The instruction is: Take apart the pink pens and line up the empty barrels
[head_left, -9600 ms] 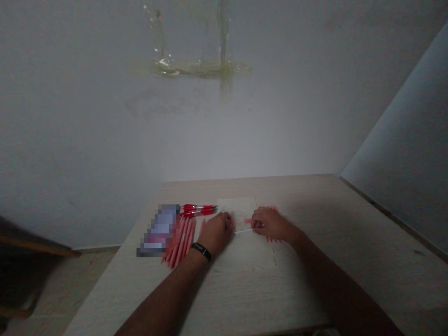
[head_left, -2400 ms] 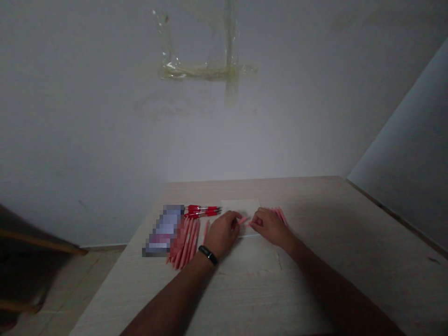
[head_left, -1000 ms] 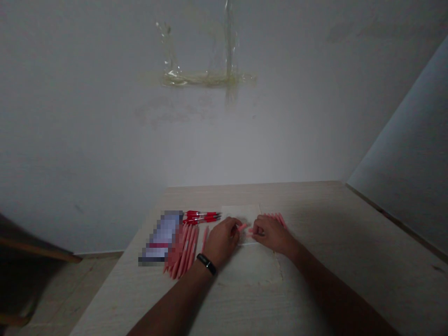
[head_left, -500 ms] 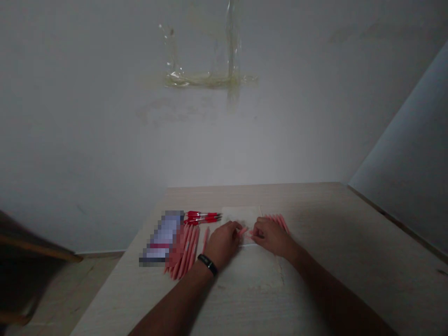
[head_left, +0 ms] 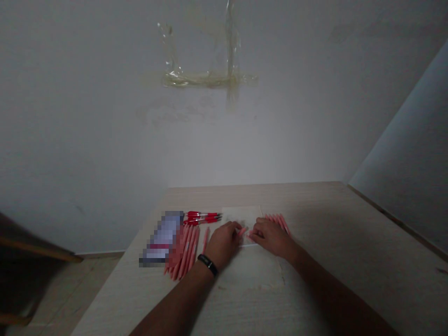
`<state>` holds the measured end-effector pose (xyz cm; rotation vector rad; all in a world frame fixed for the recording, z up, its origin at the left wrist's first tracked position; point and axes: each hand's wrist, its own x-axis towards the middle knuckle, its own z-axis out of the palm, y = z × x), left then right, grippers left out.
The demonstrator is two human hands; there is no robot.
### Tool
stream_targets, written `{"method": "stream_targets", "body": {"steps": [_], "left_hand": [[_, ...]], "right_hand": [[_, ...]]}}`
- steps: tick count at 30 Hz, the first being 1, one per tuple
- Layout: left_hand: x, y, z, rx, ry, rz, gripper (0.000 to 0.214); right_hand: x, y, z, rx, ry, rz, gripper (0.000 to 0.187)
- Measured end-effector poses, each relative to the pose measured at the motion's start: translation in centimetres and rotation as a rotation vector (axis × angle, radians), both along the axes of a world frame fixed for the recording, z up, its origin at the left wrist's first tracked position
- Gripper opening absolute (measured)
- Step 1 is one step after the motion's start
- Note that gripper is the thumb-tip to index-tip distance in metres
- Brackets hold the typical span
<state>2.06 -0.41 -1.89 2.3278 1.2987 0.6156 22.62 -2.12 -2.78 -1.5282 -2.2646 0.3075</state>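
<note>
My left hand point(head_left: 223, 241), with a black band at the wrist, and my right hand point(head_left: 269, 234) meet over a white paper sheet point(head_left: 250, 273) on the table point(head_left: 350, 261). Both are pinched on a small pink pen part point(head_left: 243, 231) held between their fingertips. A row of pink pen barrels point(head_left: 184, 249) lies left of my left hand. More pink barrels point(head_left: 280, 220) lie just behind my right hand. Several red pens point(head_left: 201, 217) lie at the sheet's far left corner.
A blurred flat box point(head_left: 161, 238) lies left of the pink barrels. The wall behind the table carries old tape remains point(head_left: 206, 77). A dark wooden piece point(head_left: 31, 247) stands at the left over the floor. A slanted panel point(head_left: 406, 172) borders the table's right side.
Earlier my right hand held a thin white refill toward my left hand; now both hands pinch a short pink part together. The view has shifted slightly; in the last second the hands hardly moved.
</note>
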Motion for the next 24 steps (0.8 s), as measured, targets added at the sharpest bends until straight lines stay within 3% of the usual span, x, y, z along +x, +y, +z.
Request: {"method": "stream_targets", "body": {"steps": [7,12,17,24], "left_hand": [[-0.1,0.0,0.1,0.020,-0.026,-0.011,0.021],[-0.1,-0.2,0.9,0.041,-0.094,-0.094,0.023],[0.0,-0.3,1.5,0.073,-0.166,-0.171,0.024],[0.1,0.1,1.3,0.054,-0.359,-0.110,0.024]], "right_hand": [[0.4,0.6,0.3,-0.006,0.077,-0.092,0.019],[0.7,0.8,0.0,-0.094,0.424,-0.090,0.015],[0.6,1.2,-0.6,-0.265,0.731,0.052,0.019],[0.1,1.0,-0.7,-0.457,1.008,0.095,0.027]]}}
